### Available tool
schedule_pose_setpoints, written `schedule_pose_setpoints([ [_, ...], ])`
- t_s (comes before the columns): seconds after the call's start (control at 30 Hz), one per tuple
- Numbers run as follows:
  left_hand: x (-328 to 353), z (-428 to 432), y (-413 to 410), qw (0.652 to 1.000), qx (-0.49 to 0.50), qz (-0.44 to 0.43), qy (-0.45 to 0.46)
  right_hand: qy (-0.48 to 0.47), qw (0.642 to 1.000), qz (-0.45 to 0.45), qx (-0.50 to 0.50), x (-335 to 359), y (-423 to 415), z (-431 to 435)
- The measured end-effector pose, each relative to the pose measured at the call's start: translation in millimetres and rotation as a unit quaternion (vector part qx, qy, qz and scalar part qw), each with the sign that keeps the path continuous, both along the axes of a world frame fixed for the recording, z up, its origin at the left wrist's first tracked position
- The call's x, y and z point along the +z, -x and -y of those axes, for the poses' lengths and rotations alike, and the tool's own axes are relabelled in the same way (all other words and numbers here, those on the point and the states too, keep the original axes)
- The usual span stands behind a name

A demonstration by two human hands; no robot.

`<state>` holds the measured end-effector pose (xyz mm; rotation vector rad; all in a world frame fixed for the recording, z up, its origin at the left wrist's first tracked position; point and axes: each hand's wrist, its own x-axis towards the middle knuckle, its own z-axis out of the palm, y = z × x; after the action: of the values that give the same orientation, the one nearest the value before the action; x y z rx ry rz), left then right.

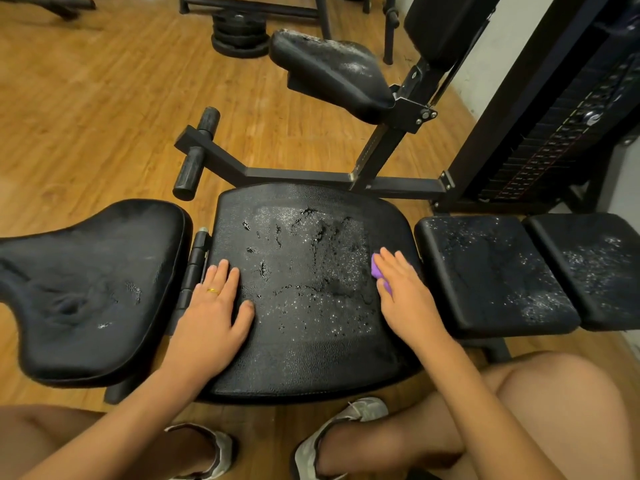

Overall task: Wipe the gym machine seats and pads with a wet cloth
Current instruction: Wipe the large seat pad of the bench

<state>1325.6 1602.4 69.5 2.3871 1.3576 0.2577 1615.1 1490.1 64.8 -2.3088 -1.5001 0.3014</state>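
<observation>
A cracked, worn black seat pad lies in front of me, with wet streaks across its middle. My left hand rests flat on the pad's left side, fingers straight, a gold ring on one finger. My right hand presses a purple cloth flat onto the pad's right edge; only a little of the cloth shows under the fingers. A wide black pad lies to the left. Two smaller speckled pads lie to the right. Another worn seat stands higher up behind.
A black steel frame with foam roller handles runs behind the seat. A weight stack rises at the right. Weight plates sit stacked on the wooden floor at the back. My knees and shoes are below the seat's front edge.
</observation>
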Motion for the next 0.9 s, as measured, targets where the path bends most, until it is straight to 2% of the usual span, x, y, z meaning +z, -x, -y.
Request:
schedule_pose_setpoints([
  [0.17,-2.9,-0.7,1.5,1.000,0.004,0.002,-0.001,-0.015,0.998,-0.025,0.059,-1.7,36.3,87.3],
  [0.27,-3.1,-0.3,0.2,1.000,0.001,0.003,0.000,-0.022,0.995,-0.044,0.083,0.6,35.4,100.2],
  [0.37,-3.1,-0.4,-0.9,1.000,-0.001,0.010,0.004,-0.029,0.995,-0.055,0.072,0.1,14.3,67.3],
  [0.53,-6.6,-3.7,0.0,1.000,-0.006,0.015,0.005,-0.015,1.000,-0.016,0.012,-0.2,-38.7,-53.0],
  [0.67,-7.1,-2.2,0.4,1.000,-0.005,0.014,0.005,-0.005,1.000,-0.005,0.010,6.1,-63.6,-131.5],
  [0.9,-2.6,-3.3,0.8,1.000,0.003,0.014,0.002,0.006,0.998,0.034,0.049,10.7,-61.6,-126.1],
])
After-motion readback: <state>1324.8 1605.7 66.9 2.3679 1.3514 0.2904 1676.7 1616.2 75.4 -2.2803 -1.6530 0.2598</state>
